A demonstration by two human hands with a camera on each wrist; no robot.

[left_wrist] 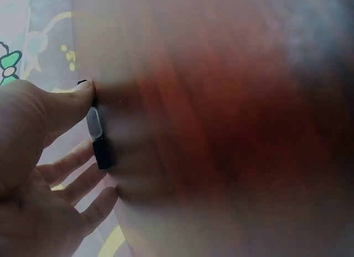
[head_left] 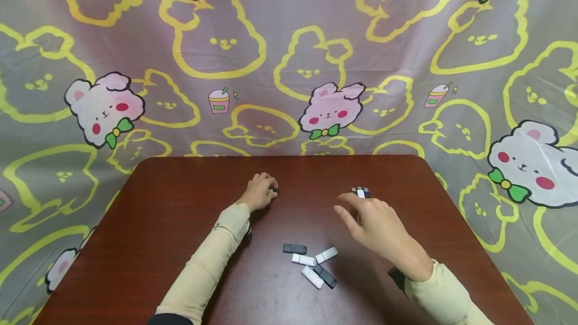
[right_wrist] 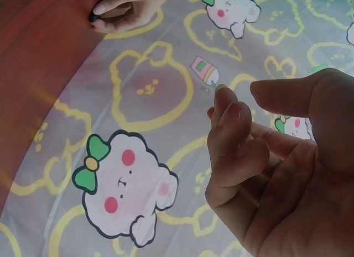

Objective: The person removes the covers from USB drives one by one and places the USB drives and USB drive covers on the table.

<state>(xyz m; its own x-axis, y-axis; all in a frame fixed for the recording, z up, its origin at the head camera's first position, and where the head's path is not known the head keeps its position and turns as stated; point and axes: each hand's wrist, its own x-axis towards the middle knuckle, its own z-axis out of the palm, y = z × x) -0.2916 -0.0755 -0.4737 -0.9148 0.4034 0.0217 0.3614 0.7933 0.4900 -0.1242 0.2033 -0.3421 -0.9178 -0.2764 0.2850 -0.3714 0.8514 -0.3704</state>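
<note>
My left hand is low over the far part of the table, thumb and fingers round small USB flash drives. In the left wrist view a white drive shows with a black drive just below it, near the thumb and fingers. My right hand hovers right of the middle, fingers loosely bent and holding nothing. Just beyond it lie USB flash drives side by side, plugs pointing away, their near ends hidden by the hand.
Nearer on the brown table lies a loose group of capped flash drives: a black one, a white one, a dark one and others. A patterned cloth hangs behind the table.
</note>
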